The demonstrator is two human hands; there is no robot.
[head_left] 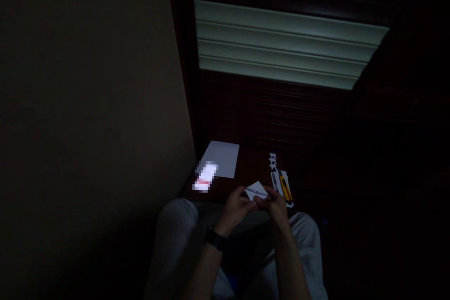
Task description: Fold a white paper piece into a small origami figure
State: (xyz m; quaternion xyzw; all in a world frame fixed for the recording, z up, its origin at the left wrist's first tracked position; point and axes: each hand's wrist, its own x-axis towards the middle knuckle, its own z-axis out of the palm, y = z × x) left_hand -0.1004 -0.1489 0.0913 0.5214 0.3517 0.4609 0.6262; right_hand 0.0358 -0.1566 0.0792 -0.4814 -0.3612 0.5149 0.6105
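Note:
A small folded piece of white paper [256, 190] is held between both hands above a dark table. My left hand [236, 207], with a black watch on its wrist, pinches the paper's lower left edge. My right hand [276, 205] grips the paper's right side, fingers closed. Just right of the hands lies a yellow utility knife [286, 189] on a white strip. Small cut white paper shapes [273, 161] lie behind it.
A white sheet of paper [221, 158] lies on the table at the back left, with a blurred white and red item [206, 177] on its corner. A beige wall [87, 103] stands left. My knees in light trousers [176, 225] are below.

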